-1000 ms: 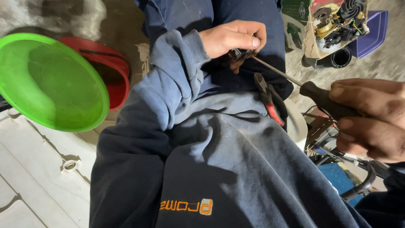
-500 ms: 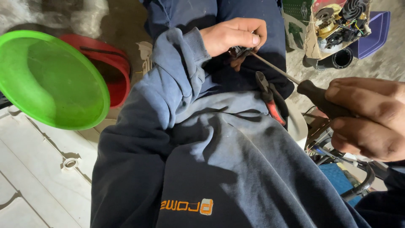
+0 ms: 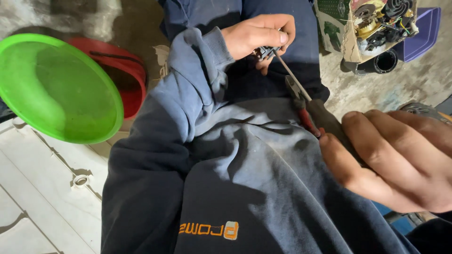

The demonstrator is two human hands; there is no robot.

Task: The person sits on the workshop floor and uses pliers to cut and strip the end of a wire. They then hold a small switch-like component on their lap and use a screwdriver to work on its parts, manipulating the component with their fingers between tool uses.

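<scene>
My left hand (image 3: 256, 35) is closed around a small dark metal part (image 3: 266, 51) held over my lap. My right hand (image 3: 398, 157) grips the dark handle of a screwdriver (image 3: 325, 120); its thin shaft runs up and left, and the tip sits against the small part. A pair of red-handled pliers (image 3: 301, 106) lies on my lap just under the shaft. My blue sweatshirt sleeve (image 3: 188, 94) covers the left arm.
A green plastic bowl (image 3: 52, 87) rests over a red basin (image 3: 125, 75) at the left, beside white panels (image 3: 42, 188). At the top right stand a cardboard box of motor parts and wires (image 3: 376, 26), a purple tray (image 3: 423, 28) and a black ring (image 3: 383, 61).
My right hand and the screwdriver handle have shifted slightly left and lower in view. The left hand keeps its hold on the small part, tip still against it.
</scene>
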